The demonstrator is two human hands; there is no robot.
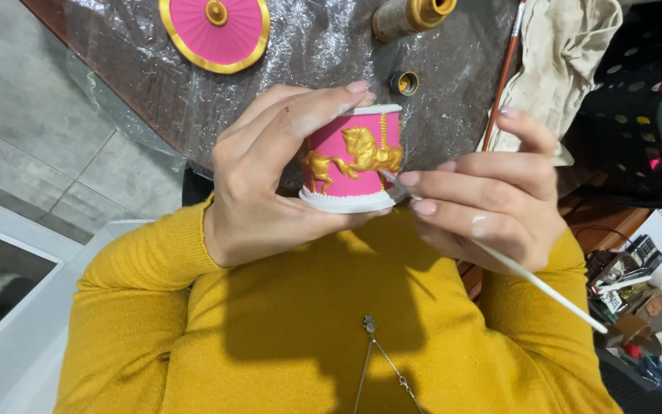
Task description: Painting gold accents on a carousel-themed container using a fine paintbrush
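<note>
My left hand (270, 169) grips a small pink carousel body (352, 159) with gold horses and a white base, holding it upright close to my chest. My right hand (492, 195) holds a thin white-handled paintbrush (530, 277), and its tip touches the carousel's lower right side near a gold horse. Both sleeves are mustard yellow.
On the plastic-covered brown table lie a pink round carousel roof with gold rim (214, 31), a gold paint bottle (411, 15), its small gold cap (404, 82), another brush (503, 77) and a beige cloth (561, 61). A black perforated organiser (645, 107) stands at the right.
</note>
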